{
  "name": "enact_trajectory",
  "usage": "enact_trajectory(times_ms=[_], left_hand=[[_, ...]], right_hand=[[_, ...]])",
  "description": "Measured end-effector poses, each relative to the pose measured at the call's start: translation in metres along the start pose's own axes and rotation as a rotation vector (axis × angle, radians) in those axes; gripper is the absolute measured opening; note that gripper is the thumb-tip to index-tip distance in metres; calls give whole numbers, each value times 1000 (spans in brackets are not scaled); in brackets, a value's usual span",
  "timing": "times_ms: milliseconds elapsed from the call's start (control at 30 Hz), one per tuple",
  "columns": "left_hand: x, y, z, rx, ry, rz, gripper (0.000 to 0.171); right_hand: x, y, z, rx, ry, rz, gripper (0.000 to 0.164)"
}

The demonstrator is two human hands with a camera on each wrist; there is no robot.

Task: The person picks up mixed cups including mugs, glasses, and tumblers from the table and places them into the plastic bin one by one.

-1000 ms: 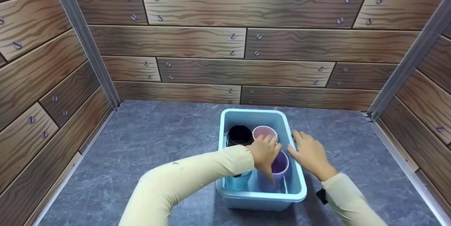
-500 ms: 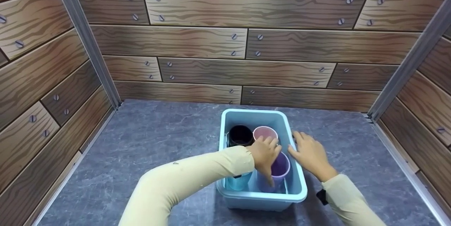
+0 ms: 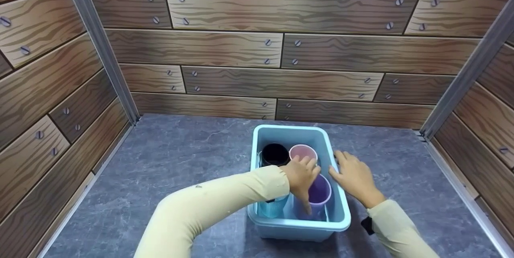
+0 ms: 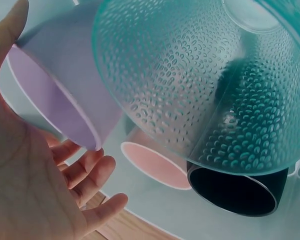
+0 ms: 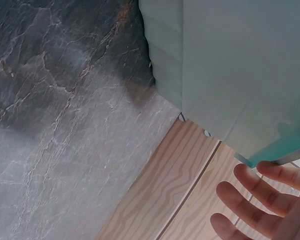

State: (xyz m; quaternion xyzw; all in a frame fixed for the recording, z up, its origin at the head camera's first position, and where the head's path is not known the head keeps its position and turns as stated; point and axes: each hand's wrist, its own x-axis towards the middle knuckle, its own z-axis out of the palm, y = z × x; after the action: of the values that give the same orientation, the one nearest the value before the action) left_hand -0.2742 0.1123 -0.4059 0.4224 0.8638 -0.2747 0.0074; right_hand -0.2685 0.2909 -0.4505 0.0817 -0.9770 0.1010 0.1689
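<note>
In the head view, a light-blue plastic bin stands with several cups inside. My left hand reaches into it and holds a purple cup at its rim. The left wrist view has the thumb on one side of that cup and fingertips at the opposite rim. A clear turquoise dimpled cup is beside it, mostly hidden by my sleeve in the head view. Farther back are a black cup and a pink cup. My right hand lies along the bin's right rim, fingers loosely extended, fingertips touching the edge.
The bin rests on a dark grey marbled tabletop. Wood-plank-patterned walls enclose it at the back and both sides. Grey metal posts run up the back corners.
The view has shifted very slightly. Both hands, the cups and the bin keep nearly the same places.
</note>
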Motion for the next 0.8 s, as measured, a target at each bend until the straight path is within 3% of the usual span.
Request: enact_trajectory(times_ms=[300,800], left_hand=[[-8,-10,-6,-37,8,6,114],[-22,-37,-18,-53,214,-72,111]], right_hand=[[1,3,0,-16,-8,-8,45],[5,5,-9,-96,-70,-10,51]])
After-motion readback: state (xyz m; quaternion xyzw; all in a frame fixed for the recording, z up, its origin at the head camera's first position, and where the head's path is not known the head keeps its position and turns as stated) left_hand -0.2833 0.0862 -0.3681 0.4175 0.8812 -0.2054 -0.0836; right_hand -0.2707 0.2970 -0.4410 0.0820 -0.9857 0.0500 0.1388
